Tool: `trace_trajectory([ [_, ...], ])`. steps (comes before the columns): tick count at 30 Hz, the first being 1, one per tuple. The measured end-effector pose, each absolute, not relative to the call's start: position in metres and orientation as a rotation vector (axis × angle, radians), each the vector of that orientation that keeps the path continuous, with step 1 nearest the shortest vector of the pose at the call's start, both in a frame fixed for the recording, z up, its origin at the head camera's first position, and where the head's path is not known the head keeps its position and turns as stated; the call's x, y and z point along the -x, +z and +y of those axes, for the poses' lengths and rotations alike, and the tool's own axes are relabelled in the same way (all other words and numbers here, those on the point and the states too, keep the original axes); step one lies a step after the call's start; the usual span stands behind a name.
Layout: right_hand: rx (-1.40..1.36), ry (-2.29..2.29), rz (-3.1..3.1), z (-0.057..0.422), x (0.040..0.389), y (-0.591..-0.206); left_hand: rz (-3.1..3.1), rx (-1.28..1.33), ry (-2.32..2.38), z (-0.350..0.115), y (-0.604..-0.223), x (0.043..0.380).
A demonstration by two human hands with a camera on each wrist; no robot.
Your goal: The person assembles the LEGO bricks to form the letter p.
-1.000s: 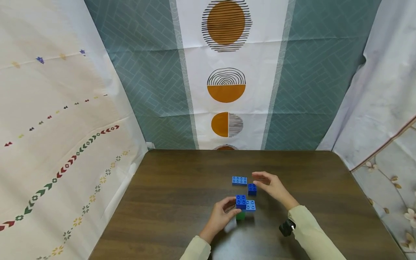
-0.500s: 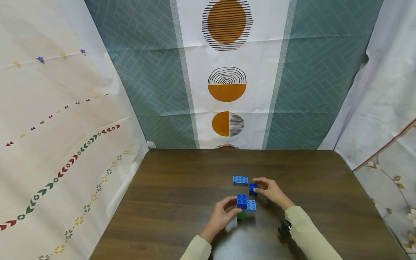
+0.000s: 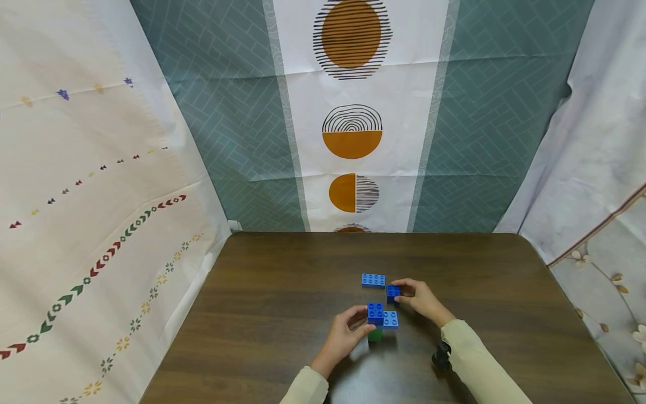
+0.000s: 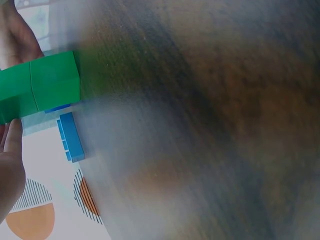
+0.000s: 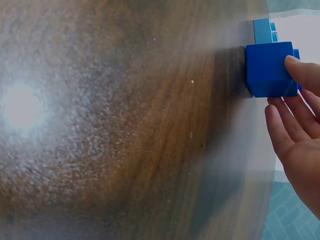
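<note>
My left hand (image 3: 341,338) grips a small stack of toy building bricks at its left side. On top is a dark blue brick (image 3: 375,312), with a light blue brick (image 3: 391,319) jutting out to the right below it. The green bricks (image 4: 55,80) at the bottom fill the corner of the left wrist view, fingers against them. My right hand (image 3: 423,301) pinches a loose dark blue brick (image 5: 271,69) between thumb and fingers, just behind the stack. That brick stands studs-up on the table in the head view.
A flat light blue brick (image 3: 373,280) with two rows of studs lies behind and left of the pinched brick. The brown wooden table (image 3: 282,292) ends at a patterned cloth backdrop (image 3: 454,168); more cloths hang at both sides.
My right hand has come down and in from above the loose dark blue brick, and its fingers have closed on it. My left hand stays on the stack.
</note>
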State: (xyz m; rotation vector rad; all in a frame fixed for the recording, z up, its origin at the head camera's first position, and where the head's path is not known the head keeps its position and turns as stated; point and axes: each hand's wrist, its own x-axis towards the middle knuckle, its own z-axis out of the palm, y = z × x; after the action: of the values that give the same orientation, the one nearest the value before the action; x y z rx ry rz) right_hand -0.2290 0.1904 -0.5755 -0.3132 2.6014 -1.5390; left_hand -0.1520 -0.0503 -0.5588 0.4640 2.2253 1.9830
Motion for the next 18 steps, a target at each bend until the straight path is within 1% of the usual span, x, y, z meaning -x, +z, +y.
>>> trace_trajectory([
  [8, 0.402, -1.554, 2.591, 0.194, 0.23, -0.569, 2.228, -0.471, 1.982, -0.051, -0.56, 0.152],
  [18, 0.493, -1.55, 2.588, 0.199, 0.228, -0.551, 2.235, -0.476, 1.976, -0.05, -0.556, 0.152],
])
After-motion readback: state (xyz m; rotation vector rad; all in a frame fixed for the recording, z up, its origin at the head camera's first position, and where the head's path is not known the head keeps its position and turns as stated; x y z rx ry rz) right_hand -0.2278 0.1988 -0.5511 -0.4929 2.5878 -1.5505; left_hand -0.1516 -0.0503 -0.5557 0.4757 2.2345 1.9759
